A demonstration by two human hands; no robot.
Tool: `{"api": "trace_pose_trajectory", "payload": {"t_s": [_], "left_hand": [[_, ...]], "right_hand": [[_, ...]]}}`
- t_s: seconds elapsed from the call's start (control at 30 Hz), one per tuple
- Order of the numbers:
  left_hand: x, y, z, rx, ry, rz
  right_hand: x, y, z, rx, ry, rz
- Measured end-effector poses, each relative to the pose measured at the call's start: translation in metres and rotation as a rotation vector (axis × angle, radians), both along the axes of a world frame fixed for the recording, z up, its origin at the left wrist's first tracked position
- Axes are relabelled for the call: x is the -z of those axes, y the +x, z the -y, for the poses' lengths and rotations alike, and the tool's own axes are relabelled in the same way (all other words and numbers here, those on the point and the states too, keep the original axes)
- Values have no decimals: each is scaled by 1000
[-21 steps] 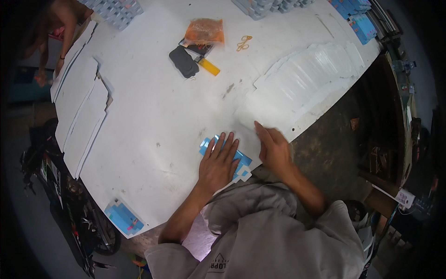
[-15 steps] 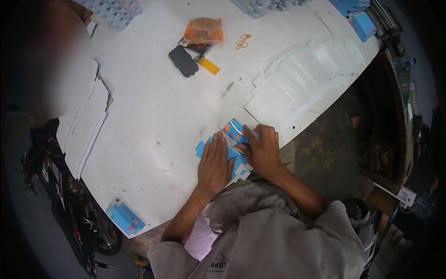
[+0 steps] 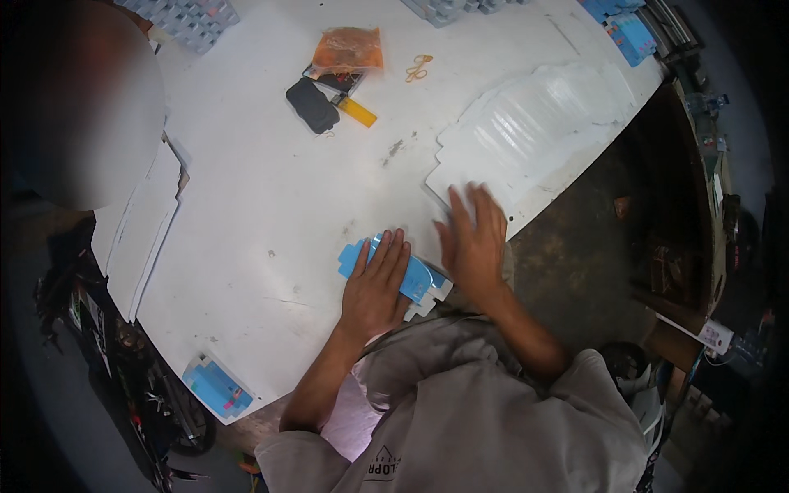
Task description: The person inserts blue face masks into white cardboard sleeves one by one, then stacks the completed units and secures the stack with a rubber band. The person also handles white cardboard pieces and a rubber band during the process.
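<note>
A blue printed carton blank (image 3: 417, 279) with pale notched tabs lies on the table near my body, looking folded over on itself. My left hand (image 3: 378, 275) rests flat on it, fingers stretched out and covering its middle. To the right, my right hand (image 3: 478, 238) hovers with fingers apart and nothing in them, slightly blurred. Its fingertips are by the near corner of a fanned stack of white die-cut card blanks (image 3: 534, 123).
Farther back lie a dark grey pouch (image 3: 312, 107), a yellow lighter (image 3: 358, 112), an orange-filled plastic bag (image 3: 348, 51) and rubber bands (image 3: 417, 69). Blue folded cartons (image 3: 217, 386) sit at the near-left corner. More white blanks (image 3: 152, 238) lie along the left edge, near another person.
My right hand has let go of the carton and moved away toward the white blanks. The patterned panel it was holding is now folded down. My left hand stays on the carton.
</note>
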State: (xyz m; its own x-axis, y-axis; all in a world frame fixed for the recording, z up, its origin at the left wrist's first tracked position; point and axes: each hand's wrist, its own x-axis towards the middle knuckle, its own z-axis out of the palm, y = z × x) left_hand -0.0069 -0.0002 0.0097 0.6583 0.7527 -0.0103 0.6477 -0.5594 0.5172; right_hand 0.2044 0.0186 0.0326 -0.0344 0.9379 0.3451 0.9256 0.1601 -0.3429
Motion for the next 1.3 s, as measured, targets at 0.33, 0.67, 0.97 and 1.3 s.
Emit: {"api": "trace_pose_trajectory", "payload": {"t_s": [0.33,0.67,0.97,1.3], "left_hand": [[23,4,9,-122,90,66],[6,-3,11,-138,-32,-5],[19,-17,31,-123,104,-72],[-13,-59,31,-97,-57,-23]], "right_hand": [[28,-9,13,-115,-48,-72],[24,-30,27,-259,-181,-74],[15,-33,43,-335,-435,-345],[4,-35,36,-304,-64,-111]]}}
